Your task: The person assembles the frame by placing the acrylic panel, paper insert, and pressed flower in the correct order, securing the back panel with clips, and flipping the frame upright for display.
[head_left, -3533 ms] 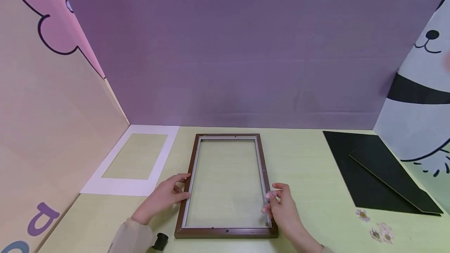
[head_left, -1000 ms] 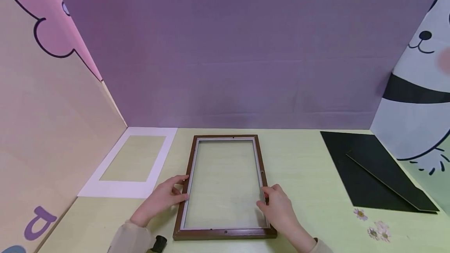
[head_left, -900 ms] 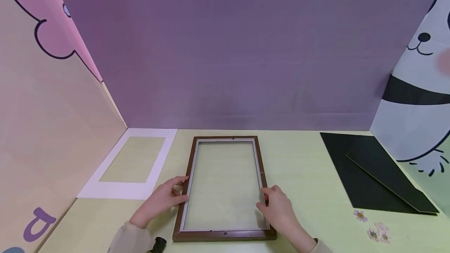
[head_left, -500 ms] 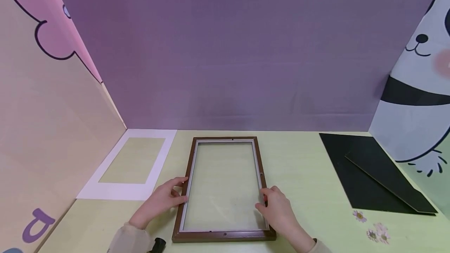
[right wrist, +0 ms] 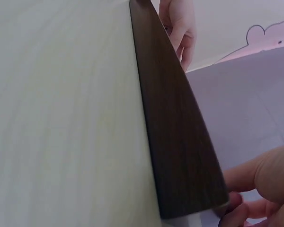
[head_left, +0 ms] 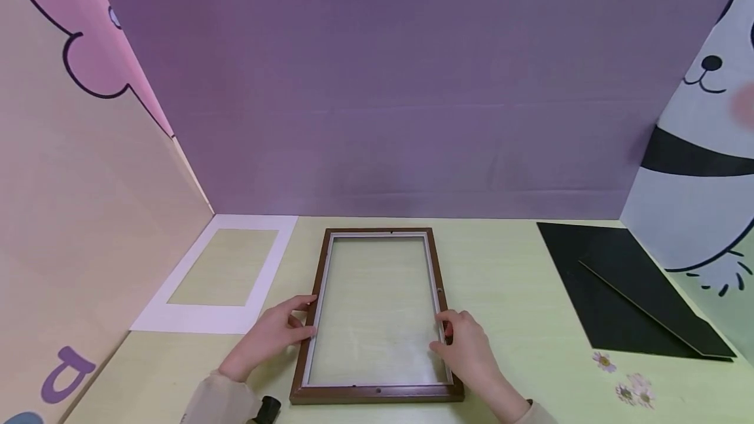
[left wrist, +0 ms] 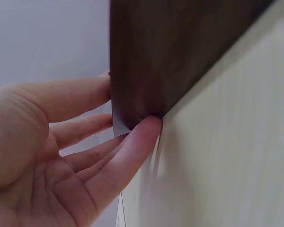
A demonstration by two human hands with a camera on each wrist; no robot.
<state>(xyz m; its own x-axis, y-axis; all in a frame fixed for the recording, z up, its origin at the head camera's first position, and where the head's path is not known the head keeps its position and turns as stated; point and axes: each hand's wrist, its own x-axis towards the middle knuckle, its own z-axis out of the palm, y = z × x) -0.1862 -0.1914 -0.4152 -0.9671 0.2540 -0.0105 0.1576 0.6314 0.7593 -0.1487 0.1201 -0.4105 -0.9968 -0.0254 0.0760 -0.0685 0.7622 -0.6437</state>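
A brown picture frame (head_left: 377, 392) with a pale inner lip lies flat on the table, its opening showing the table's colour through a faintly reflective pane. My left hand (head_left: 272, 337) grips its left rail, with thumb and index fingertip on the wood. In the left wrist view a fingertip (left wrist: 149, 125) reaches the rail's lower edge, close by the tabletop. Across from it, my right hand (head_left: 471, 353) holds the right rail with bent fingers, the thumb reaching over the inner edge. The right wrist view shows these fingers (right wrist: 246, 210) around the rail's near end.
At the left lies a white mat board (head_left: 188, 317) with a cut-out window. Two black boards (head_left: 595, 306) overlap at the right. Several small pressed flowers (head_left: 636, 390) are in front of them. A purple backdrop (head_left: 377, 97) closes off the back.
Some seconds back my right fingers were spread and blurred at the right rail; now they are bent over it. My left hand and the picture frame hold their places.
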